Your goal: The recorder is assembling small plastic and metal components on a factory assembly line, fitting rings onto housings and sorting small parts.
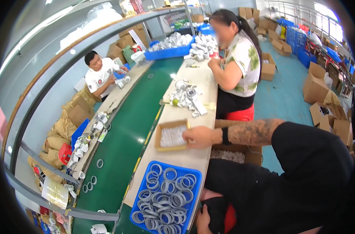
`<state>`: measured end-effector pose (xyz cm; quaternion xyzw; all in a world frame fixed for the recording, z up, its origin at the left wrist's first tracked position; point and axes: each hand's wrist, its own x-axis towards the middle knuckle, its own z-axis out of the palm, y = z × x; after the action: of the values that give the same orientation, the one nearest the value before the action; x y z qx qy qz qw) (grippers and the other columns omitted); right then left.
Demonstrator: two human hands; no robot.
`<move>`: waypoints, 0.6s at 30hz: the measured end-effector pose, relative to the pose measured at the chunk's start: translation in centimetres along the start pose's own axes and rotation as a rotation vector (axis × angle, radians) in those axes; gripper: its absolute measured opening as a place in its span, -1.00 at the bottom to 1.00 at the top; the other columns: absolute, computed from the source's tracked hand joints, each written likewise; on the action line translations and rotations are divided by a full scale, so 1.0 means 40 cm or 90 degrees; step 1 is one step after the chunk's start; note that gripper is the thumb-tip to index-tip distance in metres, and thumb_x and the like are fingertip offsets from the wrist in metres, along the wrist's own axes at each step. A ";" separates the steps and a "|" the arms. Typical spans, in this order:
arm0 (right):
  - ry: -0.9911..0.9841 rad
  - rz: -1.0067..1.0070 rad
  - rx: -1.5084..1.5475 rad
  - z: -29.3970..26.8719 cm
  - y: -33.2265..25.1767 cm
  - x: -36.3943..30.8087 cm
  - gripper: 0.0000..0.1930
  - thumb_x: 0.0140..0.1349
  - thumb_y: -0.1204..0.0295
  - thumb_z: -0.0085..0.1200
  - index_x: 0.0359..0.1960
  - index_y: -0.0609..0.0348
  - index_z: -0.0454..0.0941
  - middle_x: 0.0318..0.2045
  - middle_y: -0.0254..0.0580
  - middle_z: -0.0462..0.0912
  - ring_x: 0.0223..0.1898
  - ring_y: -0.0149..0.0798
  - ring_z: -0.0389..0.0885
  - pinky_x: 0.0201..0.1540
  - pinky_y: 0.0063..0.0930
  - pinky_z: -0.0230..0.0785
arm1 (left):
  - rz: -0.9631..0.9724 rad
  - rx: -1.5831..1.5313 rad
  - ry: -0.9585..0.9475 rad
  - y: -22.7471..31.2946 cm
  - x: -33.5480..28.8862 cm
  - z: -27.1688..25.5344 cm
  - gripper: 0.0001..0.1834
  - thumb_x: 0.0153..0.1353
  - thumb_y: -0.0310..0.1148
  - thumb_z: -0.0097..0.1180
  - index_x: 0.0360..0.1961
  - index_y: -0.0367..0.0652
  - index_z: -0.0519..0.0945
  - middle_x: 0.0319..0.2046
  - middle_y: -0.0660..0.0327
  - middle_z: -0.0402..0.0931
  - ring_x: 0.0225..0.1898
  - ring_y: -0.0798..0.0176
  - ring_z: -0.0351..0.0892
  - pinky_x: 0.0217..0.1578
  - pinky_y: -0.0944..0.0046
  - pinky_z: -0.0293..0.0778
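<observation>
My right hand point(202, 137) grips the right rim of a small yellowish-brown box point(158, 145), with its fingers curled over the edge. Many tiny white pieces point(172, 136) fill that box, too small to name. It rests at the near edge of the light board-topped bench point(150, 155). Just below it stands a blue plastic tray point(201, 183) heaped with grey rings point(178, 198). Low in the picture, my left hand point(203, 220) is by the tray's lower right side, close to my black-clothed leg; its fingers are mostly hidden.
A green conveyor belt point(119, 156) runs alongside, carrying a few loose rings point(100, 163). White fittings point(187, 97) are piled farther up the bench. One person point(240, 66) sits beyond my right arm; another person point(103, 76) works across the belt. An open carton point(252, 155) stands under my forearm.
</observation>
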<state>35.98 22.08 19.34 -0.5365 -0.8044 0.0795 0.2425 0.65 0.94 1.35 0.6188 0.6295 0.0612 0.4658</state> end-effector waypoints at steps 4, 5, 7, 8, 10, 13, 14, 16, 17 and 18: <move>-0.187 0.011 -0.034 -0.079 -0.123 0.002 -0.56 0.37 -0.04 0.35 0.03 -0.06 0.54 -0.31 -0.01 0.74 -0.23 0.21 0.78 -0.17 0.14 0.56 | -0.027 0.005 0.019 -0.082 0.001 0.027 -0.20 0.54 0.34 -0.09 0.24 -0.18 0.75 0.25 -0.28 0.67 0.38 -0.41 0.56 0.41 -0.23 0.40; -0.163 -0.001 -0.036 -0.081 -0.136 0.015 -0.49 0.36 -0.13 0.35 0.05 -0.06 0.52 -0.32 -0.02 0.74 -0.27 0.23 0.76 -0.20 0.15 0.56 | -0.037 0.011 0.063 -0.092 0.000 0.038 -0.21 0.54 0.34 -0.09 0.24 -0.18 0.76 0.25 -0.27 0.67 0.37 -0.40 0.56 0.41 -0.22 0.40; -0.091 -0.039 -0.008 -0.068 -0.129 0.046 -0.47 0.35 -0.15 0.35 0.05 -0.05 0.53 -0.28 0.01 0.74 -0.25 0.24 0.76 -0.17 0.15 0.56 | -0.049 0.022 0.105 -0.075 -0.018 0.030 -0.21 0.54 0.33 -0.09 0.25 -0.17 0.76 0.25 -0.26 0.68 0.37 -0.40 0.56 0.41 -0.22 0.40; -0.018 -0.077 0.017 -0.049 -0.118 0.068 -0.46 0.35 -0.17 0.34 0.06 -0.04 0.53 -0.25 0.03 0.74 -0.22 0.25 0.76 -0.15 0.15 0.56 | -0.057 0.016 0.060 -0.055 -0.028 0.014 -0.22 0.55 0.32 -0.09 0.27 -0.16 0.75 0.27 -0.24 0.67 0.38 -0.38 0.56 0.43 -0.20 0.39; 0.030 -0.116 0.033 0.009 -0.029 0.132 -0.41 0.33 -0.18 0.33 0.14 -0.03 0.58 -0.08 0.08 0.73 -0.08 0.24 0.75 -0.05 0.14 0.58 | -0.052 0.029 0.005 -0.014 -0.025 -0.014 -0.23 0.56 0.31 -0.09 0.29 -0.15 0.74 0.29 -0.22 0.66 0.40 -0.37 0.55 0.44 -0.19 0.38; -0.115 -0.010 -0.044 0.075 -0.017 0.241 -0.33 0.28 -0.13 0.36 0.36 -0.13 0.62 0.15 0.08 0.67 0.19 0.20 0.69 0.13 0.12 0.63 | 0.019 0.035 0.011 -0.028 -0.020 -0.011 -0.25 0.57 0.28 -0.10 0.31 -0.14 0.73 0.33 -0.21 0.64 0.41 -0.35 0.53 0.46 -0.19 0.35; -0.118 -0.014 -0.041 0.088 -0.038 0.250 -0.33 0.28 -0.13 0.36 0.36 -0.13 0.62 0.15 0.08 0.67 0.19 0.20 0.69 0.13 0.12 0.63 | 0.015 0.043 0.016 -0.039 -0.016 -0.004 -0.26 0.57 0.27 -0.10 0.30 -0.14 0.73 0.33 -0.21 0.63 0.42 -0.35 0.53 0.46 -0.19 0.35; -0.140 -0.027 -0.169 0.112 -0.088 0.259 -0.37 0.28 -0.10 0.36 0.32 -0.14 0.68 0.21 0.06 0.65 0.28 0.22 0.65 0.19 0.17 0.63 | 0.008 0.046 0.023 -0.054 -0.014 0.008 -0.27 0.57 0.26 -0.10 0.30 -0.14 0.73 0.34 -0.22 0.62 0.42 -0.36 0.52 0.46 -0.20 0.34; -0.181 0.027 -0.171 0.112 -0.112 0.264 -0.40 0.26 -0.04 0.39 0.29 -0.11 0.71 0.30 0.03 0.61 0.35 0.25 0.60 0.23 0.21 0.62 | -0.001 0.030 0.036 -0.059 -0.014 0.013 -0.26 0.56 0.26 -0.09 0.29 -0.15 0.74 0.34 -0.23 0.62 0.42 -0.37 0.51 0.46 -0.20 0.34; -0.183 0.026 -0.171 0.102 -0.135 0.265 -0.40 0.26 -0.04 0.39 0.29 -0.11 0.71 0.30 0.03 0.61 0.35 0.25 0.60 0.23 0.21 0.62 | -0.008 0.017 0.046 -0.065 -0.015 0.015 -0.26 0.56 0.26 -0.08 0.28 -0.17 0.74 0.34 -0.24 0.61 0.42 -0.38 0.50 0.46 -0.21 0.33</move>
<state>26.34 29.95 21.10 -0.5635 -0.8229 0.0525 0.0495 -0.95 -0.45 -0.37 0.6182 0.6507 0.0725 0.4349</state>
